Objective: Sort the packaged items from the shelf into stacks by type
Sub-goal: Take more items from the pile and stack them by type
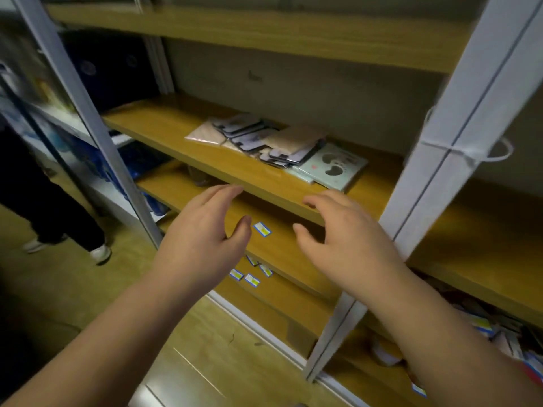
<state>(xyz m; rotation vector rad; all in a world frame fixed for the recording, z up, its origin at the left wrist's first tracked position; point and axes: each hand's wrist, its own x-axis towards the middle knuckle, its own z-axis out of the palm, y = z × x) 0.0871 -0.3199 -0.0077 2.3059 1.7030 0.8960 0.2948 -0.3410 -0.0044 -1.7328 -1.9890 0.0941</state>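
Below the shelf (182, 133) edge, left hand (202, 239) and right hand (349, 245) are hovering spread, holding nothing; advisable: lifting the packets (273, 142) one type at a time

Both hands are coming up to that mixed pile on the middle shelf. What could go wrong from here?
1. The pile of packaged items is loosely overlapped, dark packs fanned across beige ones; pulling one could drag others along.
2. The pale green pack lies close to the shelf's front edge, so a nudge might tip it off.
3. Left hand and right hand are both open and empty below that edge; the picture is blurred, so types may be misjudged.
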